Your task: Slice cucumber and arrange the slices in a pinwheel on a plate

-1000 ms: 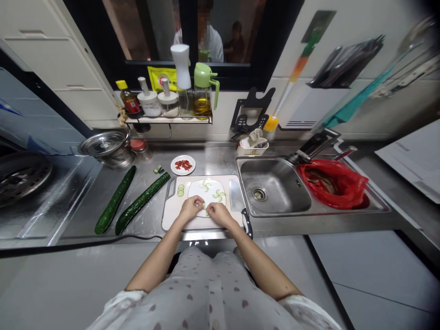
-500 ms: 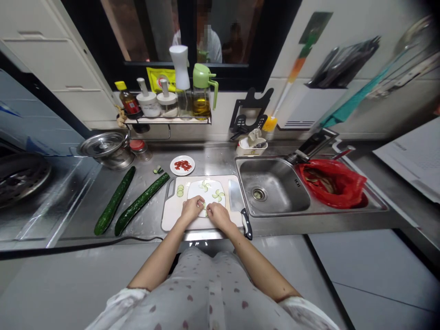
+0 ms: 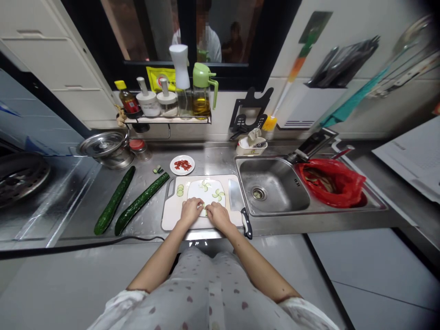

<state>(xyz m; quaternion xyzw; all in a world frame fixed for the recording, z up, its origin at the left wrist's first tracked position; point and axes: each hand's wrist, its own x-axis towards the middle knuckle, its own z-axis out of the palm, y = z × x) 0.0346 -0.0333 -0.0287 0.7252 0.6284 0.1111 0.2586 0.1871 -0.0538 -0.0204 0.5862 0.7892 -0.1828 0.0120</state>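
Observation:
A white plate (image 3: 207, 191) rests on a pale cutting board (image 3: 172, 215) at the counter's front edge. On the plate lie two pinwheel arrangements of cucumber slices (image 3: 217, 194). My left hand (image 3: 190, 210) and my right hand (image 3: 216, 214) meet over the plate's near rim, fingertips pinched together on cucumber slices (image 3: 204, 209) between them. A few loose slices (image 3: 180, 190) lie on the board to the left of the plate. A cleaver (image 3: 237, 199) lies along the board's right side, its black handle toward me.
Two whole cucumbers (image 3: 139, 202) lie on the steel counter at left, with a small dish of red chili (image 3: 182, 165) behind the board. A sink (image 3: 271, 190) sits to the right, a red bag (image 3: 332, 181) beside it. A pot lid (image 3: 101, 144) and condiment shelf (image 3: 167, 120) stand at the back.
Both hands have stayed pinched together at the plate's near rim, shifting only slightly. Nothing else has moved.

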